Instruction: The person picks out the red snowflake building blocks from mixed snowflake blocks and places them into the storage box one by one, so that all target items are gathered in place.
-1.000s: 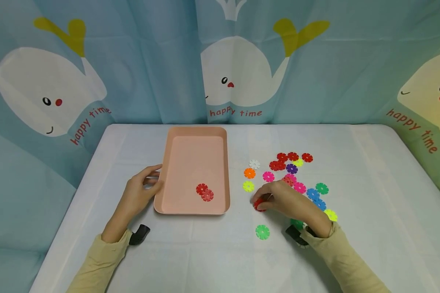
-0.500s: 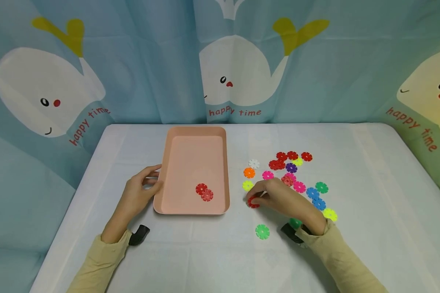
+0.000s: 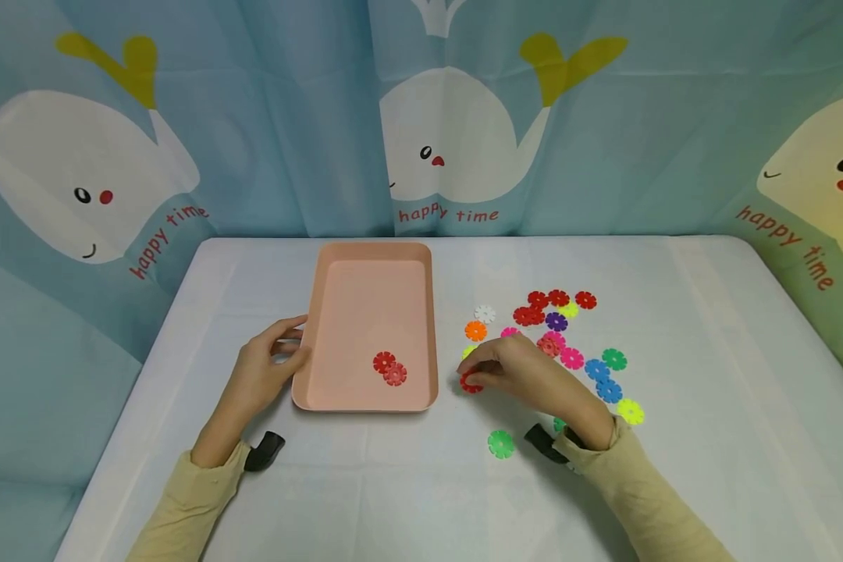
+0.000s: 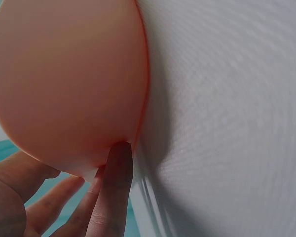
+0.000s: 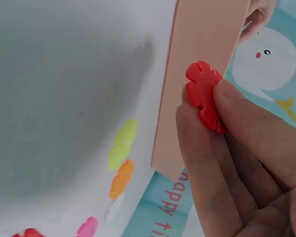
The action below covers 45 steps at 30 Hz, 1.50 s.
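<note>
My right hand pinches a red notched plastic snowflake disc between thumb and fingers. It hovers just right of a pink tray, over the white table. Two reddish discs lie overlapping inside the tray, toward its near right. My left hand rests against the tray's left wall with extended fingers. In the left wrist view, several fingertips touch the tray's outer side. Where the thumb tip meets the rim is hard to tell.
Loose discs spread right of the tray: red ones farther back, a purple one, blue ones, and a green one nearer me. A yellow disc is partly hidden by my right hand in the head view. A patterned curtain hangs behind.
My right hand has moved left toward the tray, carrying the red snowflake disc. My left hand has stayed at the tray's left side.
</note>
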### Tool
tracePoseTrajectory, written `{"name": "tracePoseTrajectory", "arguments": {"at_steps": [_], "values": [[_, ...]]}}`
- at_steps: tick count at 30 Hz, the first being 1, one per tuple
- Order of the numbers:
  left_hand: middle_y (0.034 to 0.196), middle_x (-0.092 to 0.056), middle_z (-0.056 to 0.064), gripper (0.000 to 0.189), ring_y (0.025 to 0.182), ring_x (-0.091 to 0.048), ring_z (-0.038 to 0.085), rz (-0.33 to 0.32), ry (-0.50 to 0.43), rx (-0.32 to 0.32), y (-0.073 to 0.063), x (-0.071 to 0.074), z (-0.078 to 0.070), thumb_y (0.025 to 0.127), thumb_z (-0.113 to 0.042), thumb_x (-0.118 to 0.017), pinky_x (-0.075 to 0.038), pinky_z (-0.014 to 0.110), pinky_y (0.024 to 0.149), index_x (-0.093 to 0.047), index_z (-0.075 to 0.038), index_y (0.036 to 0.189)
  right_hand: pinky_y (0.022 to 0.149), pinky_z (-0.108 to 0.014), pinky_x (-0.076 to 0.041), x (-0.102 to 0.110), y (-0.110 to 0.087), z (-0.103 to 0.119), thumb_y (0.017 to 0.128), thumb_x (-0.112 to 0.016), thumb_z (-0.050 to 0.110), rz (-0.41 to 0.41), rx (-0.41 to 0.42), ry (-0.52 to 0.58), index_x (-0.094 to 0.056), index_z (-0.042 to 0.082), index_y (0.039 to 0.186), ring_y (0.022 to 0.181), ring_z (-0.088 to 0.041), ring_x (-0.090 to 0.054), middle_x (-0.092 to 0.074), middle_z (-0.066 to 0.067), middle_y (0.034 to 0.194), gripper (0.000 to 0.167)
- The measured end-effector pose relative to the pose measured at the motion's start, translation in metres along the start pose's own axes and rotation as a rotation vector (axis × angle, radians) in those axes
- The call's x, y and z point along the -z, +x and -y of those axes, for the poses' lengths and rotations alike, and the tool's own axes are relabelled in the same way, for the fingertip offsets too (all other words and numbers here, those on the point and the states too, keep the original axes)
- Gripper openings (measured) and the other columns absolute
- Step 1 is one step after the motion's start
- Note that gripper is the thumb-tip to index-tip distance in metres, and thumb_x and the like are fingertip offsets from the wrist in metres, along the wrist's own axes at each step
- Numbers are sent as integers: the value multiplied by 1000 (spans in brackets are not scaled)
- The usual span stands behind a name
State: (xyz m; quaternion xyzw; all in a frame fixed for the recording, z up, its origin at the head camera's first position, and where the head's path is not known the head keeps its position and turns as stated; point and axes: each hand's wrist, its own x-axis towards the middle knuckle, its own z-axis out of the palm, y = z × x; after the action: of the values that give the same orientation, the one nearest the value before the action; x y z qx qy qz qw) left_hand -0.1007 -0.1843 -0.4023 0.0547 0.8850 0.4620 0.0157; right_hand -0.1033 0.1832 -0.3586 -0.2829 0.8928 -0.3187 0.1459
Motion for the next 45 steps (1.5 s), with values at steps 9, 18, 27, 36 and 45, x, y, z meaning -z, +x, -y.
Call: {"name": "tracePoseTrajectory", "arguments": {"at_steps": [9,18,27,36,45], "values": [[126,-62,24,49,110,-66,37,2,-2,0,0,0,1,96,-4,-64,-51,49,91,-51,-3,143,72,-19,-55,1,8,11,83,-80,9,-35,46,9,-78,9,100,79,-4,-68,-75,3,91,17],[127,-62,23,49,110,-66,36,1,3,12,0,0,0,96,-5,-63,-51,49,90,-51,-4,143,72,-22,-55,-2,19,17,83,-80,7,-52,99,35,-78,6,102,78,-7,-69,-76,1,92,19],[127,-62,23,49,110,-66,36,0,3,10,0,0,0,96,-5,-64,-51,48,90,-51,-4,143,72,-21,-55,-7,29,24,84,-78,4,-59,145,36,-77,4,99,80,-8,-68,-75,0,92,16],[126,-63,23,49,109,-66,36,0,5,4,1,0,0,96,-4,-64,-51,49,91,-51,-4,143,80,-24,-56,-11,38,29,85,-77,4,-54,148,57,-76,6,100,89,-10,-67,-73,1,95,16],[126,-62,25,48,109,-66,37,-11,5,-4,0,1,-3,96,-6,-64,-51,49,90,-52,-3,142,82,-23,-55,-17,50,26,86,-76,4,-64,169,81,-75,8,99,88,-8,-67,-73,2,95,13]]}}
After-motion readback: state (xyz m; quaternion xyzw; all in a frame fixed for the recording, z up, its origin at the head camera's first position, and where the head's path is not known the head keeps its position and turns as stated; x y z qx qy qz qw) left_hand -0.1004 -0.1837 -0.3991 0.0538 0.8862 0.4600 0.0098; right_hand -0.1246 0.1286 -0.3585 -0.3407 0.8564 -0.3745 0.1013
